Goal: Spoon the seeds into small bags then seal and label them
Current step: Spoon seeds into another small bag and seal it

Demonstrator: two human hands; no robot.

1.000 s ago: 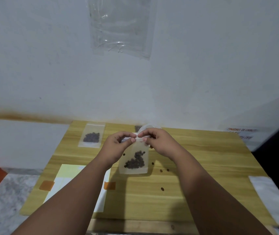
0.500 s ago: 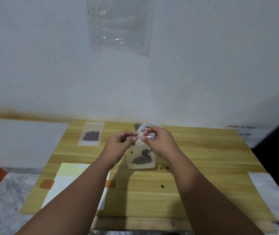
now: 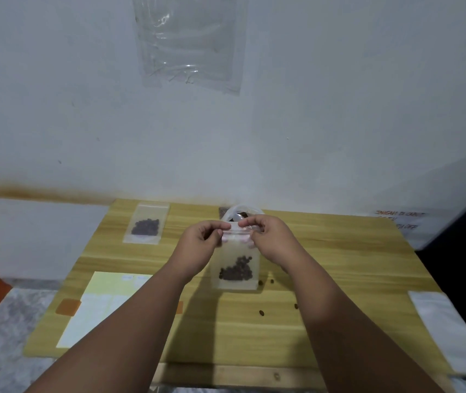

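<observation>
A small clear bag (image 3: 236,272) with dark seeds in its bottom hangs upright above the wooden table (image 3: 339,265). My left hand (image 3: 200,245) pinches the bag's top strip at its left end. My right hand (image 3: 271,239) pinches the same strip at its right end. A second filled bag (image 3: 146,226) lies flat at the table's back left. Behind my hands a clear container (image 3: 240,212) with seeds is partly hidden. A sheet of labels (image 3: 104,304) lies at the front left.
Several loose seeds (image 3: 260,312) lie scattered on the table to the right of the held bag. A white packet (image 3: 450,333) rests at the table's right edge. A clear plastic sleeve (image 3: 189,41) hangs on the wall above.
My hands have drawn apart along the bag's top strip, the right one sliding to the right end. The bag stays hanging upright between them.
</observation>
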